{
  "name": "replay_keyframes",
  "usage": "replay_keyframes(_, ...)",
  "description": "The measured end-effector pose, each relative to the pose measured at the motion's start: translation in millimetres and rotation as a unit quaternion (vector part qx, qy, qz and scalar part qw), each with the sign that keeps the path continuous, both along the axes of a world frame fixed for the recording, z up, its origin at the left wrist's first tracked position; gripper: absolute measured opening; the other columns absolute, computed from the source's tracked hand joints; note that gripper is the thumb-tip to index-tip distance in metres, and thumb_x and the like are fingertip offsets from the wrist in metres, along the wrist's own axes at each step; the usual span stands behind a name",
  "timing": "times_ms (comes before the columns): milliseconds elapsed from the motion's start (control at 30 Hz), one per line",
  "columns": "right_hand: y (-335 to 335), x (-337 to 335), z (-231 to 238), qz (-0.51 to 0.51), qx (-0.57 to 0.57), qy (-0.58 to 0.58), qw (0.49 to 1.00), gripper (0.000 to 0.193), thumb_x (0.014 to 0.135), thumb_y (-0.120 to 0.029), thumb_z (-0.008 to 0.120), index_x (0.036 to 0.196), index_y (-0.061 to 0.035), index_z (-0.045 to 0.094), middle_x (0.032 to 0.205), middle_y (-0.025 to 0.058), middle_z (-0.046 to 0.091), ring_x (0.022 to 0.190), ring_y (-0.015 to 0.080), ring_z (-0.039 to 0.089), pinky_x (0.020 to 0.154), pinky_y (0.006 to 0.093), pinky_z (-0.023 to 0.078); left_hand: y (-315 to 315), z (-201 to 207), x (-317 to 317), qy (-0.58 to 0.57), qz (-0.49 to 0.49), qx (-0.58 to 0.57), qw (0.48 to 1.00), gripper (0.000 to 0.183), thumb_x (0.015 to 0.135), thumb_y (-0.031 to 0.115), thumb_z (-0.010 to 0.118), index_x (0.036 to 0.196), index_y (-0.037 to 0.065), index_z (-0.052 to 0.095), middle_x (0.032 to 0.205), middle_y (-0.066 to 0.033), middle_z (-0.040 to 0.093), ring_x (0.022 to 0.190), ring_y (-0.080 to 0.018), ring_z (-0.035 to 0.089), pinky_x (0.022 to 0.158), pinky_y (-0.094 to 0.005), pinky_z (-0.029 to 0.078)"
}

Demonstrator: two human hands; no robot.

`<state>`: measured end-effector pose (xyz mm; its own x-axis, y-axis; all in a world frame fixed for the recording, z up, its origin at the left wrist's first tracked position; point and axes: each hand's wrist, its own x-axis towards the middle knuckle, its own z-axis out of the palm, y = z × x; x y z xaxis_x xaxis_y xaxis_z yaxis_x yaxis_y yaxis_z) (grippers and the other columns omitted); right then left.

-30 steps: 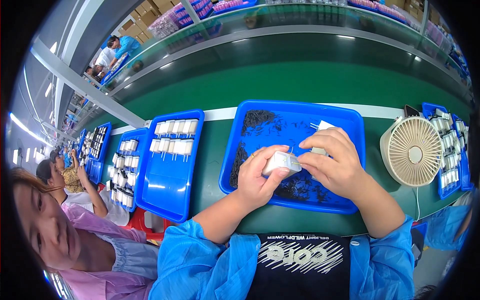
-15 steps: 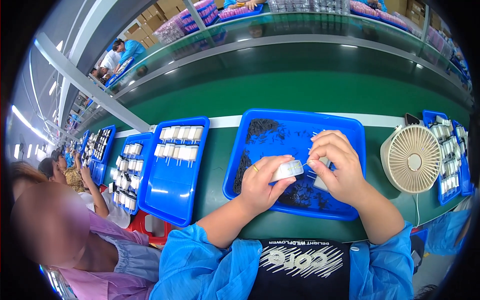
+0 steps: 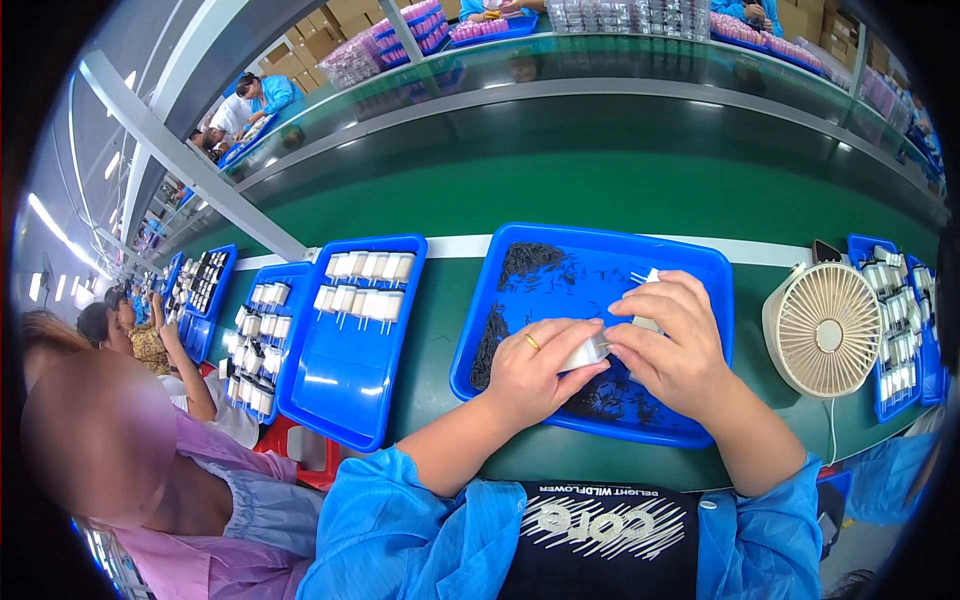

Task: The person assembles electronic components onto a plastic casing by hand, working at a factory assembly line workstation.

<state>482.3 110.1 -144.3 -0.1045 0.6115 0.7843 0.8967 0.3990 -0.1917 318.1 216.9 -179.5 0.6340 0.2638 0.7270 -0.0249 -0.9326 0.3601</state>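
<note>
A small white plastic casing, boxy in shape, is held between the thumb and fingers of my left hand. My right hand has its thumb and forefinger pinched together at the casing's right end; what lies between those fingertips is too small to make out. Both hands are over a blue tray scattered with short, thin black pieces, heaped along its left side. More white casings with thin prongs show partly behind my right hand.
Left of the big tray, a blue tray holds rows of white casings with prongs. Another filled tray stands beyond it. A round cream fan stands at the right. A person sits close on my left.
The casing has tipped, so its open end no longer faces up. My right fingertips have come closer to it. The whole view has shifted slightly.
</note>
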Motion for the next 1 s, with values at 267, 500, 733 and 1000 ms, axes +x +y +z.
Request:
replay_keyframes(267, 0.6, 0.5, -3.5, 0.05, -0.074, 0.084, 0.992, 0.016, 0.065, -0.003, 0.073, 0.075, -0.0066, 0.062, 0.079, 0.0047, 0.061, 0.076, 0.0231, 0.059, 0.076, 0.038, 0.045, -1.0, -0.4, 2.3, -0.009, -0.004, 0.027, 1.0, 0.04, 0.068, 0.021, 0.079, 0.102, 0.005, 0.066, 0.095, -0.0061, 0.066, 0.078, -0.0216, 0.065, 0.063, -0.031, 0.053)
replay_keyframes(500, 1.6, 2.5, -3.4, 0.049, -0.05, 0.037, 0.997, 0.018, 0.062, -0.003, 0.073, 0.074, -0.0069, 0.061, 0.079, 0.0039, 0.061, 0.077, 0.0216, 0.059, 0.082, 0.04, 0.045, -3.3, 1.7, -1.5, 0.033, -0.029, -0.06, 0.997, 0.038, 0.072, 0.021, 0.077, 0.103, 0.003, 0.065, 0.089, -0.0093, 0.066, 0.076, -0.0237, 0.065, 0.063, -0.0319, 0.052)
replay_keyframes(733, -3.2, 8.4, 7.9, 0.054, -0.02, -0.013, 0.998, 0.017, 0.063, -0.007, 0.073, 0.077, -0.0066, 0.063, 0.08, 0.0024, 0.062, 0.077, 0.0197, 0.06, 0.086, 0.0432, 0.044, -0.9, 3.8, -5.0, 0.076, -0.086, -0.227, 0.967, 0.035, 0.078, 0.023, 0.073, 0.105, 0.003, 0.063, 0.086, -0.0121, 0.066, 0.075, -0.0269, 0.064, 0.066, -0.0335, 0.049)
replay_keyframes(1000, -2.1, 18.4, 6.3, 0.047, -0.073, 0.123, 0.989, 0.009, 0.072, -0.011, 0.072, 0.077, -0.0064, 0.066, 0.08, 0.0047, 0.064, 0.077, 0.0223, 0.061, 0.08, 0.0384, 0.045, -1.1, -0.4, -0.7, 0.038, -0.041, -0.081, 0.995, 0.037, 0.073, 0.022, 0.076, 0.104, 0.005, 0.065, 0.089, -0.0101, 0.067, 0.079, -0.0244, 0.065, 0.066, -0.0331, 0.052)
